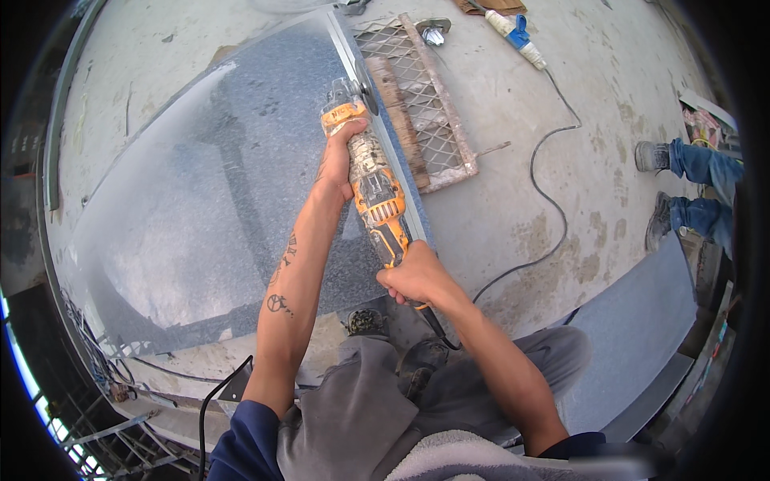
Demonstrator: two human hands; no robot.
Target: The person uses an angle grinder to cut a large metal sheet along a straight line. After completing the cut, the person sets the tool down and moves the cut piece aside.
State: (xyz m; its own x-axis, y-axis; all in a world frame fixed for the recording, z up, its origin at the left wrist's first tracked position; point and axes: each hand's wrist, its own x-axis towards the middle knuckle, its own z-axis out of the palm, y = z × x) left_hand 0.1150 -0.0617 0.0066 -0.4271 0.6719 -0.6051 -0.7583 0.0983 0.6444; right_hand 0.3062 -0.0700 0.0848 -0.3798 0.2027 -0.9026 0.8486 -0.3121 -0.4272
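Observation:
An orange, dust-caked angle grinder [374, 184] is held lengthwise over a grey speckled sheet or slab [208, 200]. My left hand [343, 160] is wrapped round the body near its head. My right hand [413, 272] grips the rear handle, where a black cord comes out. The grinder's dark disc [366, 90] stands at a pale straight rail [345, 48] along the slab's right edge; whether it touches is unclear.
A rusty mesh frame [461, 144] and plank [397, 112] lie right of the slab. A blue-and-white plug connector [517, 40] rests on the concrete floor. Another person's boots and jeans [690, 160] are at right, beside another grey sheet [626, 329].

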